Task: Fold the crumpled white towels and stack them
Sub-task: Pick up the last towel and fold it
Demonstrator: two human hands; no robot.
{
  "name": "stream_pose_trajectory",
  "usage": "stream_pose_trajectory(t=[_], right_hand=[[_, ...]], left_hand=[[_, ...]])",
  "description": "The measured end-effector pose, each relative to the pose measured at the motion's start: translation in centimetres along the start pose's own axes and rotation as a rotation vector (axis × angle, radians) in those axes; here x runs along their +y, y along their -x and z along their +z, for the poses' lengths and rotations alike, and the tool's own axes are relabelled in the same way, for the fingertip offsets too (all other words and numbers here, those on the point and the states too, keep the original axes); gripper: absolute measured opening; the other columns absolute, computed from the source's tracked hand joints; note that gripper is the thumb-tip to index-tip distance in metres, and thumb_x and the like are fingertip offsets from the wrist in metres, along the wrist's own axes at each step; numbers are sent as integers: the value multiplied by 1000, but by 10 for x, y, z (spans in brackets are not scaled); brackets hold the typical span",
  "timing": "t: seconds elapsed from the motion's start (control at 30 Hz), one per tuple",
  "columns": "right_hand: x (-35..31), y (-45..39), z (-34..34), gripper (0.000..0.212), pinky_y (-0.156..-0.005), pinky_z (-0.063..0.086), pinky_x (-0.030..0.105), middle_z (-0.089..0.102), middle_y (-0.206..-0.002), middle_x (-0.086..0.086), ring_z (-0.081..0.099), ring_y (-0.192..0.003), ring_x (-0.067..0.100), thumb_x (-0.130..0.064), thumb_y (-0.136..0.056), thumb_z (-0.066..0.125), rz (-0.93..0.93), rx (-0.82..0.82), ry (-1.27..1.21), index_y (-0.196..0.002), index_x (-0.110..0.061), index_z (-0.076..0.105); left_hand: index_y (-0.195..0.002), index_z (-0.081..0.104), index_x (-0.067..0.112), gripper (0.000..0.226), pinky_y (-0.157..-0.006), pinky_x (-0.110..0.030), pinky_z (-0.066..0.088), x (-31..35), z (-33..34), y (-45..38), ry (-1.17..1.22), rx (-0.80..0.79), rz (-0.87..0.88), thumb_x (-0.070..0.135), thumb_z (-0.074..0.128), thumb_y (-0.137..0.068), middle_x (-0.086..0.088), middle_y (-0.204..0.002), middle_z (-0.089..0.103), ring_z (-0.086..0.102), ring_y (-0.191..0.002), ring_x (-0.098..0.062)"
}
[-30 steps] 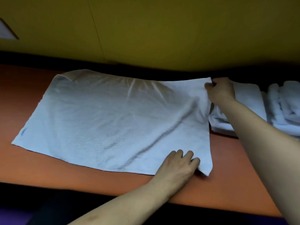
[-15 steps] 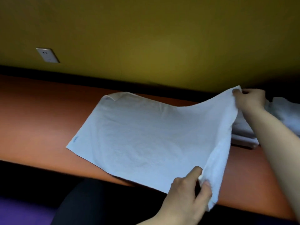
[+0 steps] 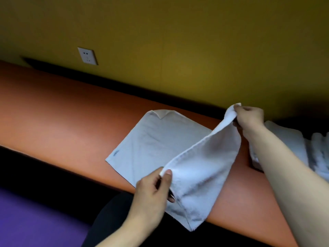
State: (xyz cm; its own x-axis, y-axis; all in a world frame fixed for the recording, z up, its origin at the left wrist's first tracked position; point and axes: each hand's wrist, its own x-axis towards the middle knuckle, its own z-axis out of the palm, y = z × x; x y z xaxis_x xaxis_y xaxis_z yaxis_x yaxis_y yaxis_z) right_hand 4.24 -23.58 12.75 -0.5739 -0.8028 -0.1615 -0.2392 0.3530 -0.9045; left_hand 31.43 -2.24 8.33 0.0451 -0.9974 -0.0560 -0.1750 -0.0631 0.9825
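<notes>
A white towel (image 3: 160, 145) lies on the orange table (image 3: 62, 113), its right half lifted and arched over towards the left. My left hand (image 3: 153, 191) pinches the towel's near right corner at the table's front edge. My right hand (image 3: 249, 120) pinches the far right corner, raised above the table. The towel's far left corner is turned under a little. More white towels (image 3: 292, 145) lie heaped at the right, partly hidden behind my right forearm.
A yellow wall with a white socket (image 3: 87, 56) runs behind the table, with a dark strip along its base. A purple floor (image 3: 26, 220) shows below the table's front edge at the left, and a dark-clothed leg under my left arm.
Both hands took hold of the towel's right corners, lifted them off the table and carried them leftwards over the towel. The view has swung left and up, showing the socket.
</notes>
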Motion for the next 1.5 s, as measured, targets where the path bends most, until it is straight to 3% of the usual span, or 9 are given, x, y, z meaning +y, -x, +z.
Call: stream_pose_trajectory(t=[0.17,0.47,0.6,0.73,0.93,1.07,1.2,1.3,1.5], right_hand=[[-16,7,84,22,-64,52,30,69,-81,7,66,-67,19,-27,-97,63,-19,-82,18,-105,-8,73],[-2,2,191,16,-72,60,37,66,-74,-1,66,-66,15,-21,-99,61,-12,-175,42,-95,-10,72],[20,-1,209,18,-82,61,41,73,-91,4,71,-82,22,-24,-99,62,15,-175,-25,-105,-12,74],[35,-1,213,12,-93,57,47,74,-99,2,70,-95,23,-28,-98,62,2,-169,-58,-97,-20,72],[36,-4,205,18,-51,54,20,74,-87,6,71,-73,16,-23,-100,60,-13,-179,-155,-94,-13,74],[35,-1,202,23,-56,57,26,72,-84,4,72,-75,18,-23,-100,61,-15,-203,-172,-78,-27,68],[31,3,201,18,-50,54,21,71,-82,2,70,-67,13,-21,-101,60,23,-218,-210,-85,-20,69],[23,6,204,11,-50,55,22,70,-80,0,68,-56,8,-21,-101,60,47,-209,-221,-97,-16,69],[4,15,207,13,-39,42,10,65,-76,-6,64,-60,2,-21,-101,59,23,-158,-233,-92,-17,66]], left_hand=[[-74,62,7,36,-60,-44,57,-25,-50,-32,66,123,-123,24,53,-104,-14,-59,68,68,-55,-35],[-66,60,8,33,-65,-36,52,-81,-119,-79,-443,150,-283,29,55,-91,-1,-52,59,58,-56,-26],[-79,61,29,25,-68,-33,39,-98,-130,-128,-674,111,-65,46,45,-85,14,-72,58,53,-74,-14],[-110,67,19,26,-83,-31,36,-106,-98,-221,-759,0,170,24,45,-98,8,-101,58,47,-94,-17],[-142,52,33,53,-96,-47,49,-92,-32,-333,-919,-278,172,10,39,-96,-7,-134,51,53,-120,-32],[-156,27,41,71,-90,-46,53,-87,-34,-345,-871,-205,120,13,46,-93,-11,-136,51,57,-115,-34],[-122,58,27,26,-84,-39,50,-93,-55,-284,-770,-169,151,35,48,-100,1,-115,57,59,-100,-20],[-76,52,24,46,-64,-35,41,-96,-77,-213,-744,-215,58,64,41,-96,6,-75,56,55,-73,-16],[-81,52,25,28,-60,-32,42,-97,-107,-147,-579,-145,-35,47,60,-96,5,-66,58,57,-65,-10]])
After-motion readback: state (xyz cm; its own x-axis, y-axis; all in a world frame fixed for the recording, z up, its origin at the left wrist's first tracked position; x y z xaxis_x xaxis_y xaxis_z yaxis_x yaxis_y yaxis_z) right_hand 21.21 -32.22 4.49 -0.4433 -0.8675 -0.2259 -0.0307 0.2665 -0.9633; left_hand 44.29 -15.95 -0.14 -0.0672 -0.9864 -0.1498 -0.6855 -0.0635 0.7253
